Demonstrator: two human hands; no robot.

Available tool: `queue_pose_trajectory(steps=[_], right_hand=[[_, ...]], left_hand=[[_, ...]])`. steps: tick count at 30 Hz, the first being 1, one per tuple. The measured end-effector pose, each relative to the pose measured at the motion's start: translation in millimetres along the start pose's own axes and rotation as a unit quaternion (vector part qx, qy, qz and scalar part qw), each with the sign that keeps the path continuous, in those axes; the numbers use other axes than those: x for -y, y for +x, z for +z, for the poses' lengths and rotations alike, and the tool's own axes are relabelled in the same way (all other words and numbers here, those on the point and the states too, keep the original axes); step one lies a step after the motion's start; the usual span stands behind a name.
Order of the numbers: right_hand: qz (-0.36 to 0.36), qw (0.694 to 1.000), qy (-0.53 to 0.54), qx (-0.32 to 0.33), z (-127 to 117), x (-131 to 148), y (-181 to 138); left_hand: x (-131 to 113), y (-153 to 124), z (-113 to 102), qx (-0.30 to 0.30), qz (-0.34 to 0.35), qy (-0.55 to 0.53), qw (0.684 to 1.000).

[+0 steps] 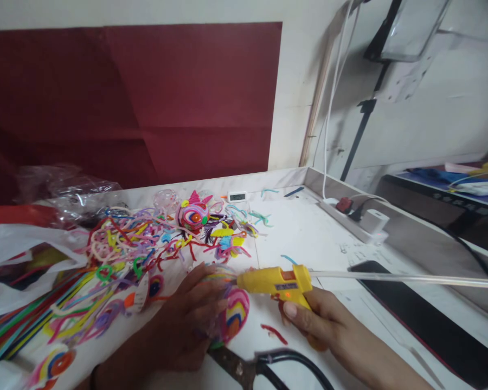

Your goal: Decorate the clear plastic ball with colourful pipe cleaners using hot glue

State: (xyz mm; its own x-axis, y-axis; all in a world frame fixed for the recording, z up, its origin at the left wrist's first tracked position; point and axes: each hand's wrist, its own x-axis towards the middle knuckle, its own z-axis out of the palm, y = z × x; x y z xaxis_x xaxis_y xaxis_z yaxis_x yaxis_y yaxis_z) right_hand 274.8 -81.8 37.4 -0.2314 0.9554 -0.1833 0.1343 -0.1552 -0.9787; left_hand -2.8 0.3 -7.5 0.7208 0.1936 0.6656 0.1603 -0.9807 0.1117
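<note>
The right hand point(319, 319) has its fingers wrapped around the handle of a yellow glue gun point(274, 281), thumb along the grip, and a small orange light glows on the gun's side. Out of its back runs a long clear glue stick point(406, 279), stretching off to the right. The nozzle points left — right up at a striped fuzzy piece point(235, 314) in pink, yellow and blue, though whether it touches is too blurred to tell. And here's the left hand point(189, 314), fingers curled over that piece, gripping it at the near middle of the white tabletop point(296, 227).

Just below, black-handled scissors point(242, 371) lie on the near side, with a red fuzzy scrap point(275, 333) resting between them and the gun. Over on the left, it's a riot of colour: a bundle of fuzzy sticks point(28, 319) at the near edge, a tangled heap point(124, 235) farther off. Beyond the hands sits a decorated ball point(194, 214) with pink spikes, a small digital display point(237, 197) just right of it. Far right — a white power strip point(355, 222) with plugs in it, and nearer, a dark flat slab point(427, 319).
</note>
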Motion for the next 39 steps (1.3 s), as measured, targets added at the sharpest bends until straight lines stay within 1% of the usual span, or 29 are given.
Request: queue_pose_trajectory(steps=[4,12,19,22,27,32,35,37,39], right_hand=[[0.016,1.000,0.012,0.014,0.5,2.7,3.1],[0.032,0.999,-0.021,0.002,-4.3,-1.7,3.3],[0.004,1.000,-0.017,-0.011,-4.9,-2.5,-0.8],[0.008,0.999,-0.025,-0.030,-4.2,-1.4,-3.6],[-0.010,0.999,-0.028,-0.037,-1.7,0.5,-8.6],[-0.028,0.994,-0.052,-0.089,2.5,-5.4,-17.2],[-0.028,0.988,-0.097,-0.120,3.6,-9.9,-23.3],[-0.046,0.975,-0.155,-0.155,1.8,-13.2,-25.7],[-0.100,0.949,-0.234,-0.189,-2.8,-18.8,-25.0]], left_hand=[[0.2,-0.2,0.1,-0.003,0.000,-0.006,1.000],[0.7,-0.4,0.4,0.000,0.004,0.000,1.000],[1.2,1.4,0.4,0.000,0.005,0.002,1.000],[2.3,1.2,-0.1,0.004,0.007,-0.001,1.000],[1.8,0.3,0.1,0.001,0.001,0.001,1.000],[3.6,-1.4,1.6,-0.001,0.004,0.000,1.000],[4.8,-0.6,0.6,0.012,0.020,0.005,1.000],[4.8,0.2,-0.4,0.015,0.021,0.008,1.000],[4.3,0.4,-1.1,0.015,0.017,0.008,1.000]])
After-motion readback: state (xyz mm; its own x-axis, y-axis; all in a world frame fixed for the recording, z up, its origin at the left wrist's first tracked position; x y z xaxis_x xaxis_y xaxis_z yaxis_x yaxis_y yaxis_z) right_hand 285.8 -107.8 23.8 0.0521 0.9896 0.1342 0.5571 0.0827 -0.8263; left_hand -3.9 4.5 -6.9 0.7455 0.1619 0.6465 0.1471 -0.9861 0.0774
